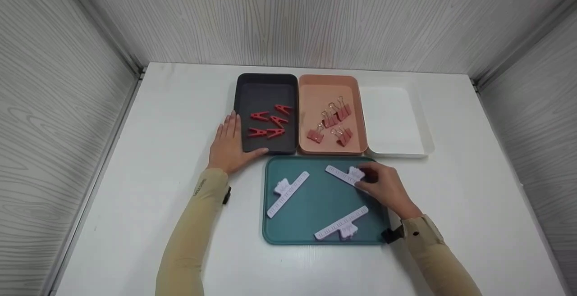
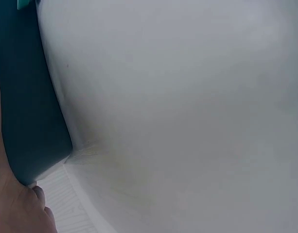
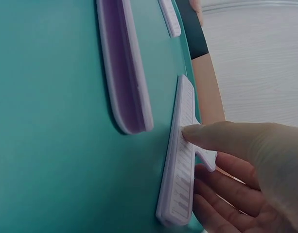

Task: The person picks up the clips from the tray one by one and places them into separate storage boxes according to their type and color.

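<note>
– three lilac clips, all within the outline of the teal tray (image 1: 293,201). which one is handled?
– the far-right clip (image 1: 340,174). right hand (image 1: 383,185) pinches it, thumb on the marked strip, fingers behind the tab. cannot tell whether it touches the tray floor.
– the other two?
– left clip (image 1: 290,192) lies slanted, tab outward; near clip (image 1: 340,225) lies by the front rim, tab toward the person.
– and the left hand (image 1: 229,149)?
– spread, fingers straight along the side of the black tray (image 1: 266,92), thumb along its front edge.
– neighbours?
– black tray holds five red pegs (image 1: 261,132). peach tray (image 1: 324,89), snug beside it, holds pink binder clips (image 1: 316,136). white tray (image 1: 390,116) next along. all three stand in a row just behind the teal one, on the white tabletop (image 1: 135,174).
– obstructions?
– right hand hides one end of its clip; that wrist crosses the teal tray's right edge. left wrist view: mostly pale surface.
</note>
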### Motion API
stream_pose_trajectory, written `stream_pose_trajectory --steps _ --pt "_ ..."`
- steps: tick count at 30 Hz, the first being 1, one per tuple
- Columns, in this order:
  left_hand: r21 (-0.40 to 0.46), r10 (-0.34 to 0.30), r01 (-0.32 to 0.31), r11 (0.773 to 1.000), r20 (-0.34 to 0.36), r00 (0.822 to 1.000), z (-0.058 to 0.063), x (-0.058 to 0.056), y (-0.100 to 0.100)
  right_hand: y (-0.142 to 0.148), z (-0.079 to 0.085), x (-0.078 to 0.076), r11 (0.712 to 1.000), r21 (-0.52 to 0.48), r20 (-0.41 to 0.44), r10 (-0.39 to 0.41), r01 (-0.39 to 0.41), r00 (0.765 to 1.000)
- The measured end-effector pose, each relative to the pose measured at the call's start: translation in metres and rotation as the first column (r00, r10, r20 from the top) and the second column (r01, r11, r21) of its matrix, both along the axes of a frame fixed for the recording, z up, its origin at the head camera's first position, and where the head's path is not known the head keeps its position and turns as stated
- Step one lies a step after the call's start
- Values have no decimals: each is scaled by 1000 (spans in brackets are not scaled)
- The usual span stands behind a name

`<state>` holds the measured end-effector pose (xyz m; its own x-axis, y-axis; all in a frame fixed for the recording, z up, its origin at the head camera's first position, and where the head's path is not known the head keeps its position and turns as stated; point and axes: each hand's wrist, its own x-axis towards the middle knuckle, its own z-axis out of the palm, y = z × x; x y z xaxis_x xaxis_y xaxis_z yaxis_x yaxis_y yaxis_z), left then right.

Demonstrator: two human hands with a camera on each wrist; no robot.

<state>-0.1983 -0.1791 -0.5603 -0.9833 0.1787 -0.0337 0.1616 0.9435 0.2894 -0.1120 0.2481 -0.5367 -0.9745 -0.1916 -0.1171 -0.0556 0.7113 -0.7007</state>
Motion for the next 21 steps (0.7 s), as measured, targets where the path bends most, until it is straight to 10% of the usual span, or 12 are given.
stream_pose_trajectory --steps 21 --pt "6 0 -1 1000 16 1000 1 2 0 -2 3 4 998 -8 -16 59 -59 998"
